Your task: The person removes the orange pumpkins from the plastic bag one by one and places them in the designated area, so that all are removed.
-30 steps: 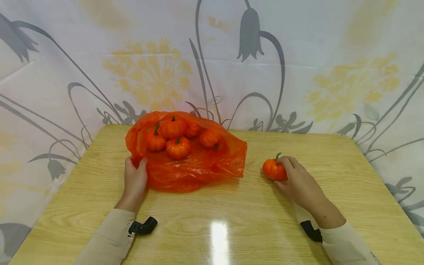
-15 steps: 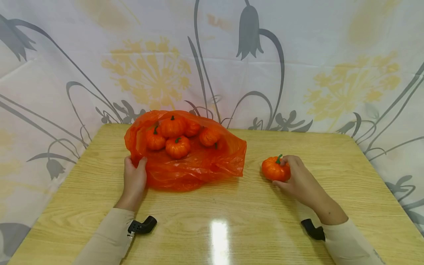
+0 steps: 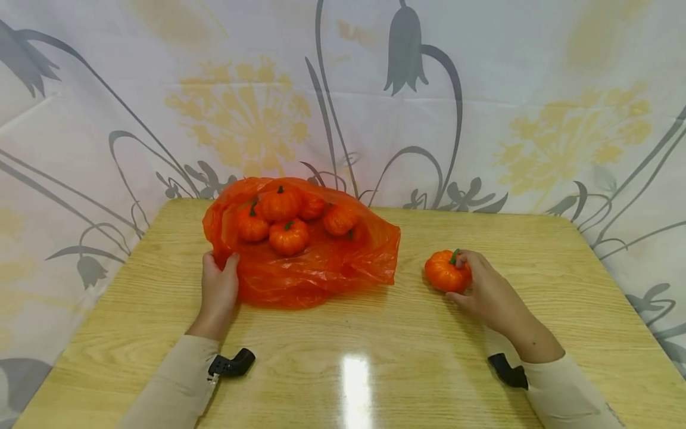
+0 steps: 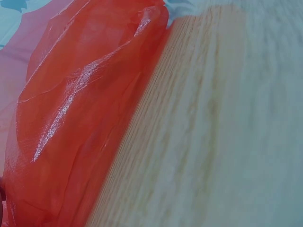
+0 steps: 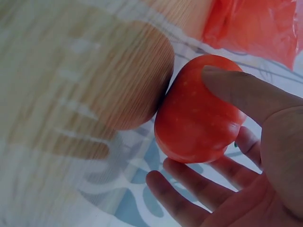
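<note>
An orange plastic bag lies spread on the left half of the table with several small pumpkins in its mouth. At the bag's left edge, my left hand holds the film, thumb on the near side and the other fingers hidden behind it. To the right of the bag, a single orange pumpkin with a green stem sits on the table. My right hand holds it from the right. In the right wrist view the thumb presses its side, and some fingers lie behind it.
The pale wooden table backs onto a hanging cloth printed with grey and yellow flowers. Black wrist mounts stick out at both sleeves. Part of the orange bag shows in the right wrist view's upper right corner.
The pumpkin at my right hand has tipped slightly, its stem shifting to the right, and more of its body shows. My left hand and the bag stay put.
</note>
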`<state>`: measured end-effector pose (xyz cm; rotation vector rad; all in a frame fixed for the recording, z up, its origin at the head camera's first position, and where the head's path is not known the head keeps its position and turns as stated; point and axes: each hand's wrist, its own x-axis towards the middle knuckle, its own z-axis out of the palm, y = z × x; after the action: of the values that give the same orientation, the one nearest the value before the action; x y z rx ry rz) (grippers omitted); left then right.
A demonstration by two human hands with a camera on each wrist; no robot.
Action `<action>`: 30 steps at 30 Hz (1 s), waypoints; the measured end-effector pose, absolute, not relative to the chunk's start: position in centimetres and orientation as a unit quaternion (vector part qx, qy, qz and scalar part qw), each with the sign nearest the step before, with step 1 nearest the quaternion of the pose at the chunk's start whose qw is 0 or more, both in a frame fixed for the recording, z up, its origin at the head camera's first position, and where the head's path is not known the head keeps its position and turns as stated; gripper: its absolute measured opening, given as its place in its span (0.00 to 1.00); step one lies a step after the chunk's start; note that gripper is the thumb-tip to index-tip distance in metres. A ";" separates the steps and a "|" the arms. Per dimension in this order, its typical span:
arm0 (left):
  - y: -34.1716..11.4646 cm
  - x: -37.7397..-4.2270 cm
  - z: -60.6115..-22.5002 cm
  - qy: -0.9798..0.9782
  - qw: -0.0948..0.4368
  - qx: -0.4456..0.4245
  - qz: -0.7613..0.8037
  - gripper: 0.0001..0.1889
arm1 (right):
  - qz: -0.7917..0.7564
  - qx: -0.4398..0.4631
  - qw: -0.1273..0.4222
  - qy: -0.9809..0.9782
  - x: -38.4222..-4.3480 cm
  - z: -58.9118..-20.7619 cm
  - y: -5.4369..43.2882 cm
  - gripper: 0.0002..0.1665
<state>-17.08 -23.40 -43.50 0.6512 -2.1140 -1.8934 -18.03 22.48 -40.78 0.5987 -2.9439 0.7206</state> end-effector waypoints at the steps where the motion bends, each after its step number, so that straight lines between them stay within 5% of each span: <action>1: -23.4 -17.1 -43.5 -0.720 0.114 0.222 -0.648 0.25 | 0.232 0.193 0.025 -0.953 -18.0 -40.8 22.5 0.33; 9: -23.4 -17.0 -43.4 -0.716 0.118 0.224 -0.651 0.24 | 0.207 0.178 0.036 -0.961 -17.7 -39.8 22.1 0.23; 16: -23.3 -17.1 -43.5 -0.712 0.116 0.220 -0.657 0.24 | 0.227 0.203 0.169 -0.937 -16.8 -39.3 21.0 0.12; 30: -23.5 -17.1 -43.6 -0.727 0.115 0.214 -0.642 0.25 | 0.244 0.301 0.228 -0.893 -14.9 -39.3 18.0 0.13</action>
<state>-17.09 -23.48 -43.62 0.6284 -2.1319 -1.8806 -14.87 17.97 -39.27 0.8284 -2.4606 0.6719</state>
